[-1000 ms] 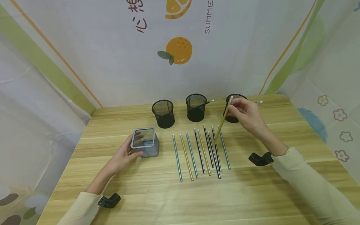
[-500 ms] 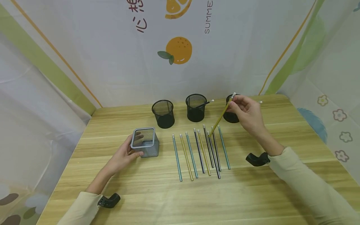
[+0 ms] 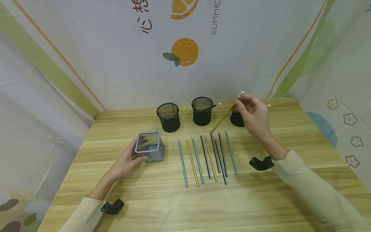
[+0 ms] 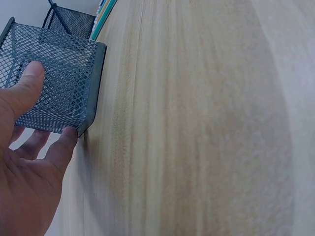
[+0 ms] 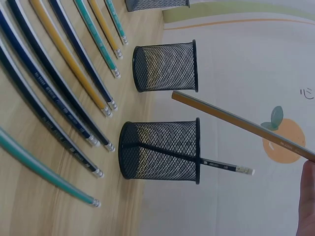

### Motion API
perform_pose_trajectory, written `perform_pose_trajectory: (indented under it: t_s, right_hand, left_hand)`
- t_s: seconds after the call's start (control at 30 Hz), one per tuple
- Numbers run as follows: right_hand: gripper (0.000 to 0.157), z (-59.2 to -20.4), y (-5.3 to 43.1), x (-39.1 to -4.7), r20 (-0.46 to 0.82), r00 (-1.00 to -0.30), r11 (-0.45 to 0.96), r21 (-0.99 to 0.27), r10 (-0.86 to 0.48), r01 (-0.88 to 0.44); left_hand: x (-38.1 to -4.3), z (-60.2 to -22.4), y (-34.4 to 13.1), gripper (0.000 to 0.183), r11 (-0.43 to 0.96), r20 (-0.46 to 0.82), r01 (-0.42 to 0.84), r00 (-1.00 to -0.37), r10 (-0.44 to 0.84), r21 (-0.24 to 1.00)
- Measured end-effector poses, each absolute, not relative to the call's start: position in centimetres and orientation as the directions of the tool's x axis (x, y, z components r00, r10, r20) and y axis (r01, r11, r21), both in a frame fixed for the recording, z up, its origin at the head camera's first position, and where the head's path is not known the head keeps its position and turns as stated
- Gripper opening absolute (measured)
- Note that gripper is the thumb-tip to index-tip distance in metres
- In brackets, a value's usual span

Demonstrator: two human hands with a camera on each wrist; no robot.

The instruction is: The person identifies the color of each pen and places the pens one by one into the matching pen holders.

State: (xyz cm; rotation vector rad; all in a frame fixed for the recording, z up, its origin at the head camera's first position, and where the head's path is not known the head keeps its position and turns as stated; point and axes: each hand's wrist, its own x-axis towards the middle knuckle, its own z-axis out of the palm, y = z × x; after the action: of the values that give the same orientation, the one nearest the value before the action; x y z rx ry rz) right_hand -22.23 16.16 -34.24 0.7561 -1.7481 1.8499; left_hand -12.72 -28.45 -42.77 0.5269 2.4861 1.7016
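My left hand [image 3: 126,163] holds a grey square mesh pencil cup [image 3: 155,156] upright on the table, thumb on one side and fingers round the other. In the left wrist view the thumb lies across the cup's mesh [image 4: 59,88]. Between right thumb and fingers, my right hand [image 3: 255,117] pinches a yellow pencil [image 3: 222,118] near its white eraser. That pencil slants down to the left, its lower end over the tops of the pencils lying in a row [image 3: 206,154]. These are teal, yellow and dark. The right wrist view shows the yellow pencil [image 5: 241,124] raised beside the black mesh cups.
Three round black mesh cups stand along the back: a left one [image 3: 170,124], a middle one [image 3: 202,118] with a black pencil [image 5: 179,153] leaning in it, and a right one [image 3: 237,119] partly behind my right hand. An eraser tip [image 3: 269,105] shows beyond that hand. A printed curtain [image 3: 232,71] hangs behind.
The yellow pencil has tilted flatter, its lower end swinging up and left toward the middle cup. My right hand has shifted slightly left and up. The left hand and grey cup are unmoved.
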Motion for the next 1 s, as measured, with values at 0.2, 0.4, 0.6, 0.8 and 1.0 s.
perform_pose_trajectory:
  t_s: [0.2,0.4,0.6,0.8,1.0]
  right_hand:
    - [0.012,-33.8,15.3,-22.3,0.714,-0.7,-0.071,-0.7,-0.031,-0.711]
    - [0.01,-33.4,14.5,-22.3,0.745,-0.665,-0.075,-0.666,-0.043,-0.742]
    - [0.011,-33.1,13.6,-22.1,0.749,-0.66,-0.069,-0.662,-0.051,-0.746]
    - [0.012,-33.0,12.8,-22.1,0.749,-0.66,-0.088,-0.662,-0.052,-0.745]
    - [0.011,-32.9,11.8,-22.1,0.732,-0.679,-0.09,-0.681,-0.054,-0.727]
  left_hand:
    - [-12.7,-42.8,-28.5,0.078,0.321,0.123,0.231,-0.938,0.323,0.918]
    - [-12.7,-42.8,-28.5,0.078,0.311,0.125,0.232,-0.937,0.327,0.922]
    - [-12.7,-42.8,-28.5,0.079,0.302,0.122,0.227,-0.937,0.329,0.926]
    - [-12.8,-42.8,-28.5,0.078,0.311,0.125,0.231,-0.937,0.328,0.922]
    - [-12.8,-42.9,-28.5,0.078,0.308,0.123,0.229,-0.937,0.327,0.923]
